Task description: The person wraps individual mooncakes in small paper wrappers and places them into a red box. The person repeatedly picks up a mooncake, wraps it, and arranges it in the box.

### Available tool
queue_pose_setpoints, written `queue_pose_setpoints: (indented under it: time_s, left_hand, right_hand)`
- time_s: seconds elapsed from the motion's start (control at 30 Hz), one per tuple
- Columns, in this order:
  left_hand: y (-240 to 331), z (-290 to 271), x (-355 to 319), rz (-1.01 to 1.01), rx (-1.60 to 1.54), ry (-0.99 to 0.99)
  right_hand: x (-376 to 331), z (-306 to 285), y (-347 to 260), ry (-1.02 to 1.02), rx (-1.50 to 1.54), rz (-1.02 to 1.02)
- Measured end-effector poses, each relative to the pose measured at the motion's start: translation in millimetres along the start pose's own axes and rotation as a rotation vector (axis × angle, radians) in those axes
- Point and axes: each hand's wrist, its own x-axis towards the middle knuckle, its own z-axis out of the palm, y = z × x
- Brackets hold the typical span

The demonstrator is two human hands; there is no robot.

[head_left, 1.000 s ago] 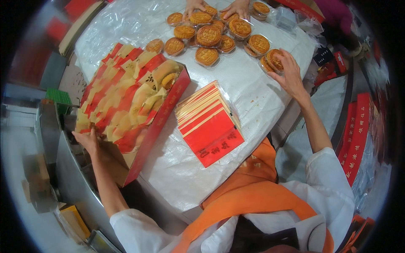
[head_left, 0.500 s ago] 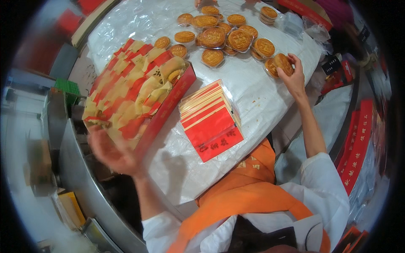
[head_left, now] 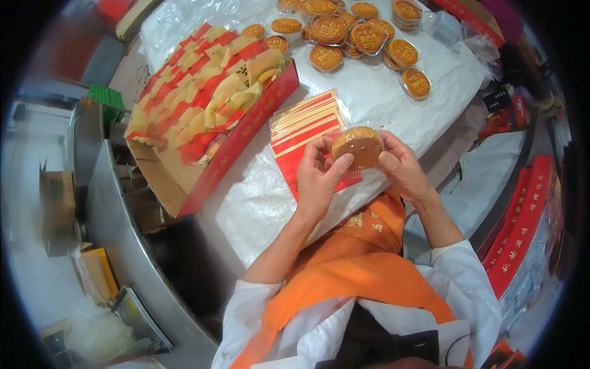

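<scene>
A round golden mooncake [head_left: 357, 149] in a shiny clear covering is held up between both my hands, its flat side turned toward me. My left hand [head_left: 319, 178] pinches its left edge with thumb and fingers. On the opposite edge my right hand [head_left: 405, 167] grips it the same way. Just below and behind it lies a fanned stack of red and cream paper bags [head_left: 307, 126], partly hidden by my left hand and the mooncake. Several more mooncakes [head_left: 367, 38] in clear plastic trays are heaped at the far side; a single one [head_left: 416, 83] lies nearest, at the heap's right end.
A red cardboard box [head_left: 236, 140] at the left holds rows of mooncakes in red and cream paper bags; its near end shows bare cardboard. White woven sheeting [head_left: 243, 230] covers the table. A metal counter edge [head_left: 132, 240] runs along the left, and red printed strips [head_left: 519, 227] lie at the right.
My right hand has carried a mooncake from the heap toward me, over the paper bags. My left hand has come from beside the box and taken hold of its other edge.
</scene>
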Motion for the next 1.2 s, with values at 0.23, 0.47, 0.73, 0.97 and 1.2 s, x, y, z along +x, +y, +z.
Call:
queue_pose_setpoints:
  time_s: [0.23,0.47,0.73,0.97,1.2]
  left_hand:
    - [-23,-6,12,0.199,0.384,-0.05]
    - [-54,-55,18,0.724,1.543,-0.029]
    - [-56,-49,15,0.741,1.564,-0.068]
    - [-63,-49,19,0.745,1.725,-0.119]
    - [-73,-50,12,0.753,1.336,0.049]
  right_hand:
    - [2,-31,5,0.187,-0.169,-0.057]
    - [-3,-72,15,0.382,-0.006,-0.098]
    - [-3,-75,22,0.376,-0.003,-0.081]
    - [3,-65,24,0.33,0.055,-0.052]
    - [17,-53,35,0.333,0.071,-0.03]
